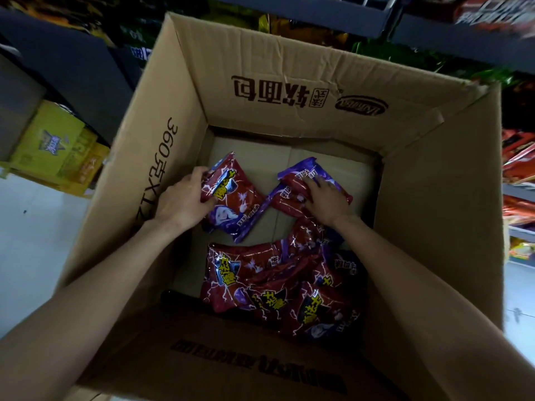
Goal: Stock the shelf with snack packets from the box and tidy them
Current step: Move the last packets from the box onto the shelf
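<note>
I look down into a large open cardboard box (289, 82). Both my arms reach inside it. My left hand (182, 201) grips the left edge of a red and purple snack packet (234, 204) lying on the box floor. My right hand (327, 201) lies over another red and purple packet (292, 183) at the middle right, fingers curled onto it. Several more packets of the same kind (275, 285) lie heaped at the near side of the box floor, partly under my right forearm.
Dark shelf boards (72, 65) with snack bags run along the top and left. Yellow cartons (55, 149) stand on the floor at the left. Red packets (518, 160) fill shelves at the right. Pale floor (34, 241) shows on both sides.
</note>
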`<move>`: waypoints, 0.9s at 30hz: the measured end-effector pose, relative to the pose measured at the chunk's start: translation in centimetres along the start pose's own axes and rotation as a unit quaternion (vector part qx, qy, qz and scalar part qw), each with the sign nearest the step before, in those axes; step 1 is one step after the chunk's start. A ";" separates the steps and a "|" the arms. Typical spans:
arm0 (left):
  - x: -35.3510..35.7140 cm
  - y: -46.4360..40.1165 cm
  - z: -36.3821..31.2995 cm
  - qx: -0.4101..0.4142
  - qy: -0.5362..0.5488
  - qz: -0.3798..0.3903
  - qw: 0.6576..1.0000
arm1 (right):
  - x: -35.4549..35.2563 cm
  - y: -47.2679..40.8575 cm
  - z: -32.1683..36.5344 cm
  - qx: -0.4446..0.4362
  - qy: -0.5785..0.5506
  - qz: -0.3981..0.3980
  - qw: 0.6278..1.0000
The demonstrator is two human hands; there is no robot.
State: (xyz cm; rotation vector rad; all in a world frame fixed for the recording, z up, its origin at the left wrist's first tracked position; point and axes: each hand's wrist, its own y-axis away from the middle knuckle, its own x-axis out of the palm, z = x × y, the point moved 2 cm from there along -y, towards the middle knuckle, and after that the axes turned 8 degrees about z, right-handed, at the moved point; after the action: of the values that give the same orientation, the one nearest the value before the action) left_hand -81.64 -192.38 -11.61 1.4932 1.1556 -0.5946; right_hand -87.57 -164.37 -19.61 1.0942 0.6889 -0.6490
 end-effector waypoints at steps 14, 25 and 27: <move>1.4 0.2 -1.0 0.032 -0.080 0.007 0.996 | -1.3 -1.7 -0.8 0.031 -0.017 0.060 0.998; 2.2 -0.3 -1.5 0.089 -0.147 0.010 0.985 | -1.2 -1.4 0.3 0.027 -0.013 0.078 0.997; 2.2 -0.5 -1.2 0.075 -0.148 0.012 0.986 | -1.6 -1.0 0.6 0.017 -0.035 0.079 0.996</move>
State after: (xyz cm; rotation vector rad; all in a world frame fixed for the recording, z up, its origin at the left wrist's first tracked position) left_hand -81.53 -190.53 -13.36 1.4840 0.8768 -0.8708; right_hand -89.23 -165.01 -18.77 1.1403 0.5265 -0.5625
